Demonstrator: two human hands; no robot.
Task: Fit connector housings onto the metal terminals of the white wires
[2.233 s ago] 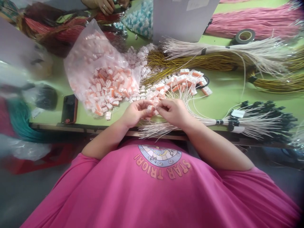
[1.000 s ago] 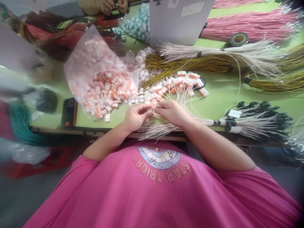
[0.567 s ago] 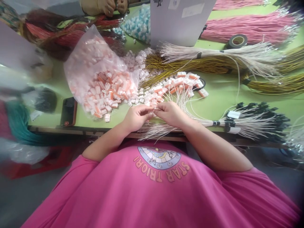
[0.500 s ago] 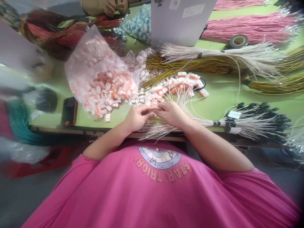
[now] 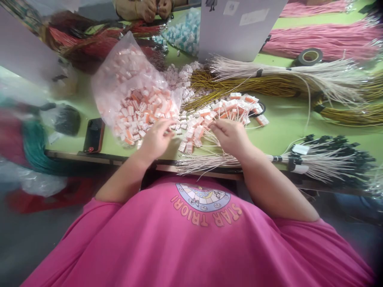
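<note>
My left hand [image 5: 157, 140] is over the near right side of the pile of white and orange plastic connectors [image 5: 140, 115], thumb and forefinger apart, with nothing plainly seen between them. My right hand [image 5: 229, 135] is closed, its thumb and forefinger pinched on a thin white wire, whose tip is too small to make out. Beside it, white wires [image 5: 209, 161] run into a heap of connectors [image 5: 231, 104]. Small white connectors [image 5: 178, 127] lie between my hands.
Along the back lie a clear bag [image 5: 128, 56], yellow-brown wires [image 5: 254, 84], white wires [image 5: 287, 69], pink wires [image 5: 320, 40] and black tape [image 5: 310, 56]. A phone [image 5: 94, 135] is at left, black-ended wires [image 5: 335, 159] at right. Another person's hands [image 5: 154, 8] work across the table.
My hands were together at a wire and have come apart. The left moved left to the connector pile; the right moved slightly right and up. The whole view has shifted a little.
</note>
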